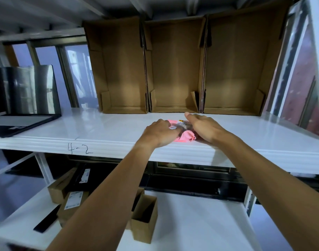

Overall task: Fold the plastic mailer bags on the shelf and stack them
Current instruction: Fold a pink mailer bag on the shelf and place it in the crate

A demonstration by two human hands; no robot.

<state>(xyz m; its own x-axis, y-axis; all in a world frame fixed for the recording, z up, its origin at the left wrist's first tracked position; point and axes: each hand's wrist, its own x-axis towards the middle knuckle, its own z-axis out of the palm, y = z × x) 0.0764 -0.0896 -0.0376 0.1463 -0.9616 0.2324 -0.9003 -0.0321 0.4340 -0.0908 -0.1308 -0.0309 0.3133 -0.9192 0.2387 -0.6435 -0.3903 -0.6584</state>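
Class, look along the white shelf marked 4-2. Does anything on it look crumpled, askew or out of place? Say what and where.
The pink mailer bag near the front edge of the shelf is crumpled, its near corner bunched up rather than flat. The left hand and right hand rest on it. Nothing else stands out.
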